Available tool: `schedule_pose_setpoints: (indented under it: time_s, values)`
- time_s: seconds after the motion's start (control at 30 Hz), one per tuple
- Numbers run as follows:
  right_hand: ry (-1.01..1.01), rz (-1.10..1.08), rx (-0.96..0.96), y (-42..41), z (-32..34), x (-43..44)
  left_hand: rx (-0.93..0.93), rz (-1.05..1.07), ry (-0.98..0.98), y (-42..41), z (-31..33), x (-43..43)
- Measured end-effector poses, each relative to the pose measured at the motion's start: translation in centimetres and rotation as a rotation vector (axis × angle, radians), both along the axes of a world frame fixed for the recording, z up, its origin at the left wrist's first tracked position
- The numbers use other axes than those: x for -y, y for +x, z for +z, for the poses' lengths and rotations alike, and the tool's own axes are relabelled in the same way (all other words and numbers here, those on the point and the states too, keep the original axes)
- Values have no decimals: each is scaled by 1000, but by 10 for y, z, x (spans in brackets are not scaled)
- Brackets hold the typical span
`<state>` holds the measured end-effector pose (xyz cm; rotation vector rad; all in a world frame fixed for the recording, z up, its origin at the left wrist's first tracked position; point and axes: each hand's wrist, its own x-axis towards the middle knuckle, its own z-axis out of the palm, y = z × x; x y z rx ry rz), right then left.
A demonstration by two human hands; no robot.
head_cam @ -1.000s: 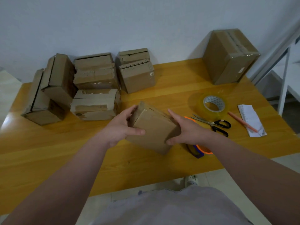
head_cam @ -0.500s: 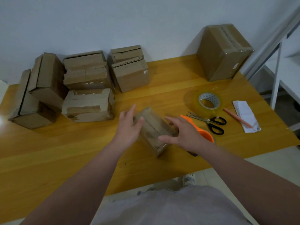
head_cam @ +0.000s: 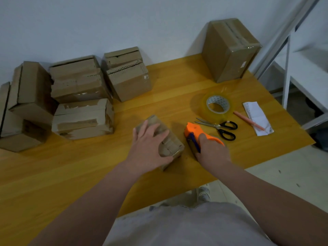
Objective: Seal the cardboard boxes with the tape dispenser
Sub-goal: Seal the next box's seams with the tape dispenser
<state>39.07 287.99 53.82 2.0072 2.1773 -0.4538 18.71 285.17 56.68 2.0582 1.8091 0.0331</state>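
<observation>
Centre frame, on the table (head_cam: pixel 88 167): small box (head_cam: pixel 171 145) lies flat, flap seam facing up. Left hand (head_cam: pixel 149 148) rests on top of it, fingers (head_cam: pixel 144 132) straight and splayed, pressing down, with the thumb along the near edge; it does not grip the box.

Just right of the box, right hand (head_cam: pixel 212 150) is curled round the handle of the orange dispenser (head_cam: pixel 193 130). The dispenser sits low at the table, nose pointing to the upper part of the frame, with a small gap between it and the box. Can't tell if tape is pulled out.

Right of the dispenser: scissors (head_cam: pixel 222 127), blades pointing left, close to it. Above them is a clear tape roll (head_cam: pixel 217 105) lying flat. Further right, a pen (head_cam: pixel 248 120) lies across a paper slip (head_cam: pixel 258 118).

Upper right: big box (head_cam: pixel 229 50) against the wall, taped on top. Left and upper left: pile of worn boxes (head_cam: pixel 78 96), some stacked.
</observation>
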Motion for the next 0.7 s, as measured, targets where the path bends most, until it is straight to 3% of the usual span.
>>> schedule_pose_setpoints:
  time_s: [0.17,0.4,0.47,0.57,0.7]
  values:
    - [104,-69,-128,2,7,-5,-109,-42,64,-3,7,-2]
    - [-48,-350,-894,6,56,-23,-123,50,121,-12,4,-3]
    - [-56,-321,-969,5,67,-23,-2,111,101,-18,0,-5]
    - [-20,-169,-896,3,80,-25,240,222,239,-23,5,-9]
    - [6,-25,-795,-2,94,-28,689,642,114,-18,33,-13]
